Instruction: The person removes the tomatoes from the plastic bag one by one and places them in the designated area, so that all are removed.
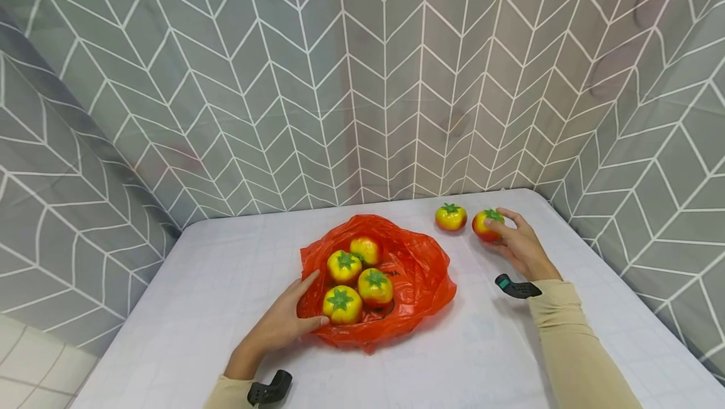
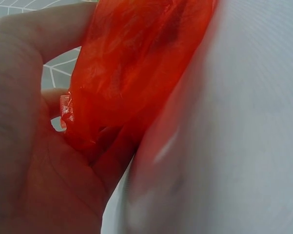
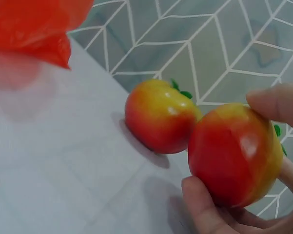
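Toward the right back of the table, my right hand (image 1: 522, 248) grips a glossy yellow-and-red tomato (image 3: 236, 156) with a green leafy top, thumb and fingers around its sides. Just left of it sits another tomato (image 1: 450, 217), standing on the table. An opened red plastic bag (image 1: 421, 289) lies mid-table with several similar tomatoes (image 1: 342, 305) inside. My left hand (image 1: 283, 321) holds the bag's left side; in the left wrist view, the red film (image 2: 131, 68) lies between thumb and fingers. Part of the fingers is hidden behind the film.
A white cloth covers the table (image 1: 226, 258). Grey curtains (image 1: 362, 82) with a white chevron pattern hang behind it and at both sides. Black bands (image 1: 272, 389) are on both wrists. Pale floor tiles (image 1: 34, 358) show at the lower left.
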{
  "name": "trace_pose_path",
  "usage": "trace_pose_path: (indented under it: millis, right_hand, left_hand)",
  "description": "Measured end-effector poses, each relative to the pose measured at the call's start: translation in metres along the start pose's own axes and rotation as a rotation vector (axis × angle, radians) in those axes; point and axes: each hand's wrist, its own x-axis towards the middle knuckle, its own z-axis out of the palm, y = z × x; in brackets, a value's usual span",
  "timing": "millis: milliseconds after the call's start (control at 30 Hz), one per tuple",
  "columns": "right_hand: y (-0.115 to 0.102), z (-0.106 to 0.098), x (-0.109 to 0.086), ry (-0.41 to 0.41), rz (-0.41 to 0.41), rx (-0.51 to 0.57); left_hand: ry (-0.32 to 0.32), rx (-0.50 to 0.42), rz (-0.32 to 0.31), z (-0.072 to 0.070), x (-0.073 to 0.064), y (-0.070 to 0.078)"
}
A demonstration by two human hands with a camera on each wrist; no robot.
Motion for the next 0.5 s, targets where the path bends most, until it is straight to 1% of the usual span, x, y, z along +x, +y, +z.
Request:
trace_pose_path:
  millis: [200, 367, 500]
  right_hand:
    - [-0.001, -0.001, 0.008, 0.042, -0.035, -0.109]
    - [-0.004, -0.002, 0.015, 0.058, -0.035, -0.187]
    - [-0.005, -0.001, 0.019, 0.072, -0.038, -0.212]
  left_hand:
    - [-0.001, 0.002, 0.012, 0.0, 0.0, 0.0]
    - [0.001, 0.007, 0.02, 0.0, 0.001, 0.0]
    - [0.0, 0.006, 0.02, 0.0, 0.001, 0.0]
